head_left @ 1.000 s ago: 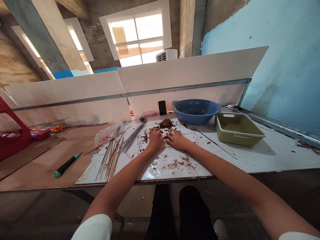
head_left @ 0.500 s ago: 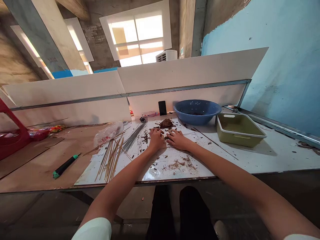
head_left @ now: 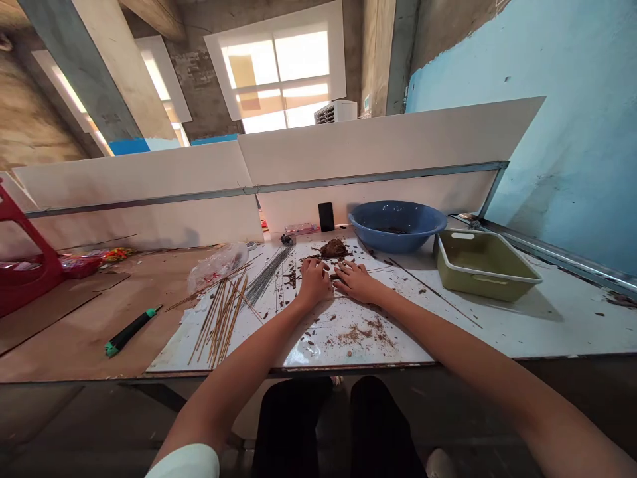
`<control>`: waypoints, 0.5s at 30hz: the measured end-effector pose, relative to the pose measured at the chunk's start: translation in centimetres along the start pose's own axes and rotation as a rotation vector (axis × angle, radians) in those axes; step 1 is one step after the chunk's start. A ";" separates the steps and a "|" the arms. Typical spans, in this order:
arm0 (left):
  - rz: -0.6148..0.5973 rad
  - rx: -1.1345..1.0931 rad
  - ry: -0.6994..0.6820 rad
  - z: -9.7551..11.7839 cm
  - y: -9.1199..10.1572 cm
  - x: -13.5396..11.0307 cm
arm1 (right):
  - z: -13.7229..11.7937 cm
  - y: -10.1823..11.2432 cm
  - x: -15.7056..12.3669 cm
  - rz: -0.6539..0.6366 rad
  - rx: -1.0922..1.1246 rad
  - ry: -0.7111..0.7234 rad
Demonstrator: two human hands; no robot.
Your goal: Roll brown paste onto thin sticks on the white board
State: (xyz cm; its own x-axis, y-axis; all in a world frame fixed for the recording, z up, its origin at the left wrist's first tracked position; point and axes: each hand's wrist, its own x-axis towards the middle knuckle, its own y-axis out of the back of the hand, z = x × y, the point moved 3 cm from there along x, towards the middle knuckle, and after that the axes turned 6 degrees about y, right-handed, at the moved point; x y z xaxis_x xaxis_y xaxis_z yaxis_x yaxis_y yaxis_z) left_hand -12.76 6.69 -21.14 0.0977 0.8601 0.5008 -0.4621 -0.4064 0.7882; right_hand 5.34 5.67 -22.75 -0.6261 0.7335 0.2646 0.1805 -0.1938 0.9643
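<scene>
Left hand (head_left: 314, 282) and right hand (head_left: 354, 281) rest palm-down, side by side.

1. Bright daylight, main source = large frosted window w/ white frame (head_left: 276, 66), top centre of bg; panes nearly blown out.
2. Glossy white work board (head_left: 323, 342) shows small glare patch nr front edge.
3. Round blue glazed bowl (head_left: 397, 226) has small specular highlights inside.
4. Rectangular olive-green tub w/ white rim (head_left: 482, 272) throws soft shadow on tabletop, toward front R.
5. Dark concrete floor (head_left: 99, 425) below table edge v. dim, low detail.
6. Strong wide-angle distortion: long white partition panels (head_left: 378, 143) lean and stretch toward frame edges.
7. Overall sharp, no obvious blur.
</scene>
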 end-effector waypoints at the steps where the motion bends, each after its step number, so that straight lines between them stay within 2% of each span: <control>1: 0.000 0.000 -0.001 0.0 0.0 0.0 | 0.0 0.1 0.0 0.007 0.003 0.017; 9: -0.007 -0.040 -0.026 0.0 -0.1 -0.2 | 0.6 2.3 -0.3 0.147 0.108 0.264; 11: 0.000 -0.046 -0.031 -0.1 -0.2 -0.2 | 0.6 2.0 -0.4 0.134 0.091 0.258; 15: 0.027 -0.068 -0.041 -0.2 -0.2 -0.1 | 0.9 0.5 -0.2 0.073 0.035 0.106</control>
State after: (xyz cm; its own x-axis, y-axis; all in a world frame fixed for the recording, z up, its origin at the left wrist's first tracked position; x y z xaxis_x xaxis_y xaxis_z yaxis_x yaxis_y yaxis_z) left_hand -12.88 6.75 -21.42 0.1192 0.8351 0.5370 -0.5241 -0.4064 0.7484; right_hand 6.22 5.98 -22.34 -0.6868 0.6446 0.3358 0.2539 -0.2201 0.9419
